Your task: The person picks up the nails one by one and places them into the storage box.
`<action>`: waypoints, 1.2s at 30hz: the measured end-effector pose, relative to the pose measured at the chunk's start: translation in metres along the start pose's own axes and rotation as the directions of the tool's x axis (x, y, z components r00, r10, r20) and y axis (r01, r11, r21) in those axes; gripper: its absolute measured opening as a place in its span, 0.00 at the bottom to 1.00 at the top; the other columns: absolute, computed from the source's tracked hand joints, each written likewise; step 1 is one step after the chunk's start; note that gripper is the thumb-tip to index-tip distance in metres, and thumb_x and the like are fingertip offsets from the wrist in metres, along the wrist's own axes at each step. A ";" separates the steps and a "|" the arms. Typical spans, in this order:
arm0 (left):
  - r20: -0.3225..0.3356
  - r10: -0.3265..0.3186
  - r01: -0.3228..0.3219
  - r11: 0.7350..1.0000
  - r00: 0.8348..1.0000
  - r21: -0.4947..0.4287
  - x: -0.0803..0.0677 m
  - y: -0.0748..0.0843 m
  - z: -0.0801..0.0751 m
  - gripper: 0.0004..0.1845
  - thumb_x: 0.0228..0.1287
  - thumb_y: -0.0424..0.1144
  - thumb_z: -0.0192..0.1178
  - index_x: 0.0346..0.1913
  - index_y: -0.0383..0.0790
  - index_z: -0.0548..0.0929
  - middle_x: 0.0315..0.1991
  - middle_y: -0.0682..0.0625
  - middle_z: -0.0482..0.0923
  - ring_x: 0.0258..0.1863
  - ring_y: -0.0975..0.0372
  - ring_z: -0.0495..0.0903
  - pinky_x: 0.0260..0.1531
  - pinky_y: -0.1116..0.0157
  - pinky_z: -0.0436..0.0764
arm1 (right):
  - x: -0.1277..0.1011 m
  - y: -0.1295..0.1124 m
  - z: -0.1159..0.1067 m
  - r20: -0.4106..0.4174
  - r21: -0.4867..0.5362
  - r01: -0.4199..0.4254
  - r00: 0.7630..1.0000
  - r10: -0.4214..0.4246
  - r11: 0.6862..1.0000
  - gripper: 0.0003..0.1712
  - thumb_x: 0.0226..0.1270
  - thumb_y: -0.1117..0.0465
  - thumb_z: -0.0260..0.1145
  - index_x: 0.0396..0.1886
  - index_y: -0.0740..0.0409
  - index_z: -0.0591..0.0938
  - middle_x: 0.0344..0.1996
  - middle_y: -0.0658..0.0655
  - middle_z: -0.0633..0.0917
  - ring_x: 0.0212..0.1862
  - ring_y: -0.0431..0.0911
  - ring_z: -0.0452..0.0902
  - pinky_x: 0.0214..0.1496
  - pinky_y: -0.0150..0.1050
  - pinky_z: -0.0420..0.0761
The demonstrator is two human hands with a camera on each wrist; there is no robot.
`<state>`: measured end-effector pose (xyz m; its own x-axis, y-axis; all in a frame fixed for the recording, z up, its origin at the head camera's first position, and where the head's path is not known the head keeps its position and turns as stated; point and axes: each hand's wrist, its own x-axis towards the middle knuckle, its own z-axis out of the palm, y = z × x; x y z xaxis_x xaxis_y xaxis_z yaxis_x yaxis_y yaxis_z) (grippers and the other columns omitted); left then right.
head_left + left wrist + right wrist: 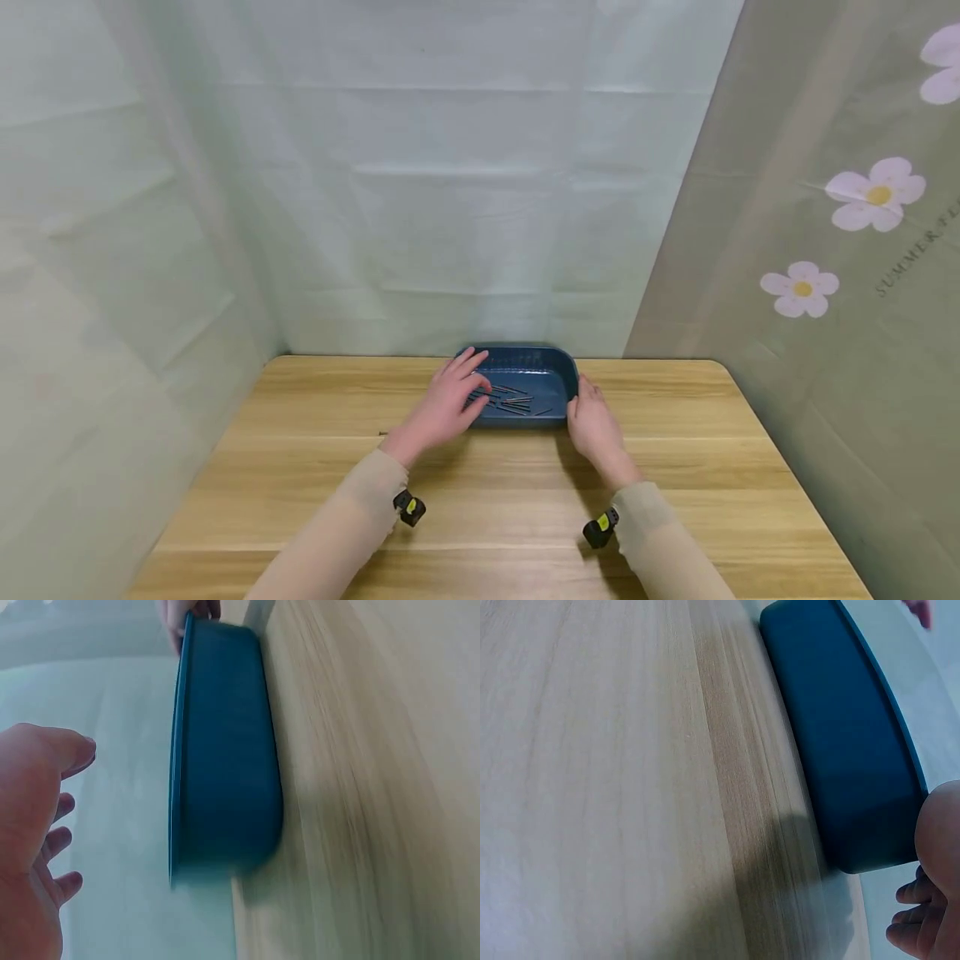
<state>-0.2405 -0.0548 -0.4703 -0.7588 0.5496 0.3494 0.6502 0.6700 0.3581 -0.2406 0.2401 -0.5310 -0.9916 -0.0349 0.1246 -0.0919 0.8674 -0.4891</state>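
Observation:
A dark blue rectangular tray (525, 360) stands at the back of the table, with several thin metal pieces (516, 407) like nails or screws lying in its left and front part. My right hand (596, 425) grips the tray's right end, thumb at the rim and fingers round the outer side. Over the left end is my left hand (447, 404), fingers spread and loosely bent, partly hiding that end. In the left wrist view the left hand (26, 817) shows thumb and fingers apart from the tray, holding nothing.
One small dark thin piece (383, 433) lies on the wooden table (480, 508) beside the left wrist. Directly behind the tray hangs a pale cloth backdrop (480, 208); a flowered cloth (750, 400) is on the right.

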 end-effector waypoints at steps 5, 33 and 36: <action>-0.063 -0.040 0.039 0.999 0.997 -0.011 -0.037 -0.014 -0.015 0.03 0.72 0.33 0.70 0.44 0.41 0.86 0.79 0.35 0.66 0.81 0.39 0.58 0.79 0.37 0.56 | -0.004 0.001 -0.003 0.014 -0.002 -0.005 1.000 0.005 1.000 0.34 0.85 0.60 0.46 0.81 0.78 0.59 0.80 0.73 0.64 0.79 0.71 0.60 0.81 0.60 0.61; -0.025 -0.310 0.310 0.951 0.951 0.009 -0.146 -0.085 -0.036 0.06 0.68 0.34 0.73 0.44 0.42 0.87 0.78 0.24 0.61 0.77 0.27 0.57 0.74 0.29 0.56 | -0.005 0.001 -0.002 -0.010 0.004 0.018 1.000 -0.018 1.000 0.34 0.84 0.61 0.47 0.79 0.80 0.60 0.79 0.74 0.65 0.78 0.70 0.62 0.80 0.61 0.62; -0.018 -0.294 0.294 0.955 0.956 0.037 -0.141 -0.086 -0.030 0.06 0.67 0.35 0.73 0.43 0.43 0.87 0.77 0.23 0.61 0.76 0.26 0.58 0.72 0.28 0.58 | -0.005 0.000 -0.002 -0.019 -0.002 0.026 0.999 -0.026 1.000 0.33 0.84 0.61 0.47 0.79 0.81 0.61 0.78 0.75 0.66 0.77 0.71 0.63 0.80 0.61 0.63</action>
<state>-0.1883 -0.2050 -0.5240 -0.9156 0.3198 0.2439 0.3964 0.8202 0.4126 -0.2350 0.2418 -0.5299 -0.9870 -0.0481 0.1536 -0.1176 0.8670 -0.4842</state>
